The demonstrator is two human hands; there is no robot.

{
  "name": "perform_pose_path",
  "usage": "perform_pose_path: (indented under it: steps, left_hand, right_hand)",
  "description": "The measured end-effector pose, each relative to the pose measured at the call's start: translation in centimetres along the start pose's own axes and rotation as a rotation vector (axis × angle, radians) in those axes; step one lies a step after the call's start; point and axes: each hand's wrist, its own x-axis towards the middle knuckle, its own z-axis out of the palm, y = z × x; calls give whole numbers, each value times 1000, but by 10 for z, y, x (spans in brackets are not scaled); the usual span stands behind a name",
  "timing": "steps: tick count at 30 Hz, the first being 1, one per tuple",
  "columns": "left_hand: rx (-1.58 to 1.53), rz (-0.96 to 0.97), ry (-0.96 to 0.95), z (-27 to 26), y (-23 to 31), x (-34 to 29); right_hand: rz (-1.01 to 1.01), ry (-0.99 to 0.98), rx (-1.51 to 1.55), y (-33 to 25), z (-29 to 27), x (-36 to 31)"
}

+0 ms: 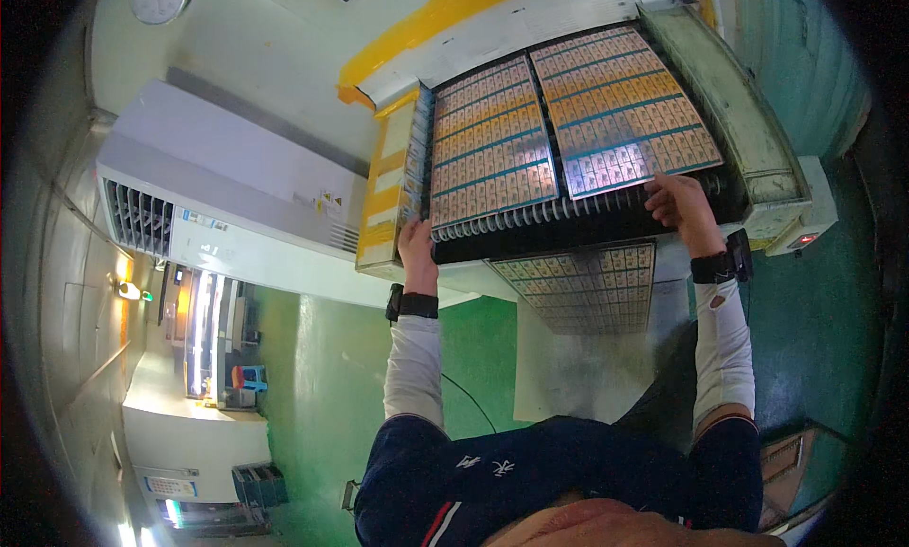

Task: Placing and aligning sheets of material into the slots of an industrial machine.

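Observation:
Two flat printed circuit panels, a left panel and a right panel, lie side by side on a dark roller conveyor. Both carry rows of small copper-coloured units split by green strips. My left hand is at the near left corner of the left panel, its fingers slightly apart and not wrapped round it. By the near edge of the right panel, my right hand has loosely bent fingers with gaps between them. Whether its fingertips touch the edge is hard to tell. A similar panel pattern shows below the conveyor's front edge.
Pale machine side rails flank the conveyor, the left one with yellow tape. A red-lit switch is at the right. A white air-conditioner-like unit stands left. Framed items are at lower right on the green floor.

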Motion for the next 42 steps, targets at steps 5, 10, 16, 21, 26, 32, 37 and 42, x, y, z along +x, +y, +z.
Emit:
perform_pose_path:
  steps: [5, 10, 16, 21, 26, 32, 37, 42]
  left_hand:
    - [264, 253, -252, 35, -8, -3]
    - [896, 738, -361, 83, -15, -9]
    - [1235, 602, -510, 109, 0, -27]
    - [1255, 555, -482, 114, 2, -37]
    - [1286, 574, -443, 116, -4, -36]
    - [1260, 563, -480, 118, -9, -31]
    - [1272, 615, -420, 122, -5, -36]
    - [1236, 693, -494, 125, 1, -47]
  right_hand:
    - [-229, 129, -340, 8, 3, 20]
    - [-879, 360, -1118, 24, 11, 23]
    - [-777, 298, -1446, 20, 17, 21]
    - [-783, 291, -1462, 18, 20, 22]
    - [-732, 243, -1444, 13, 25, 23]
    - [-686, 227, -1455, 10, 26, 24]
    - [-697, 226, -1430, 11, 25, 24]
    - [-770, 244, -1389, 16, 20, 28]
